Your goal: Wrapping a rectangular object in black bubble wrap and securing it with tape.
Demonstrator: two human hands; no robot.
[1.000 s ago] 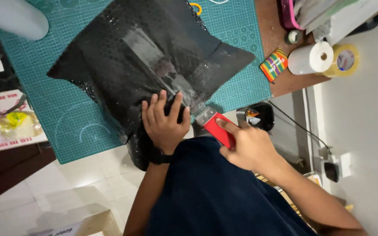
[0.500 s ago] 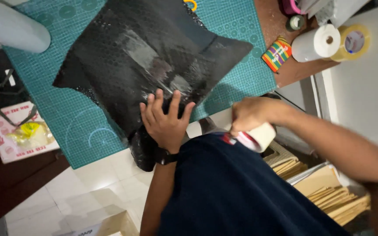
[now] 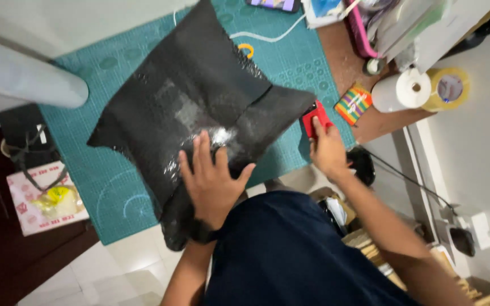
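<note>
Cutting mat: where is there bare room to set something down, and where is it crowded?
Bare cutting mat shows at the near-left corner, between the black bubble-wrap sheet and the mat's edge. The right side is crowded: right hand on the red tool, striped box, tape rolls.

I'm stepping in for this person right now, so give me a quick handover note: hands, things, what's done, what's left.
Left hand: flat, fingers spread, pressing the near edge of the black bubble-wrap mailer.
Right hand: on the red tool at the mailer's right corner.
The mailer lies on the teal cutting mat, tape strips across its middle.
Tape rolls sit on the desk to the right.
Whether sealing is finished cannot be told.
</note>
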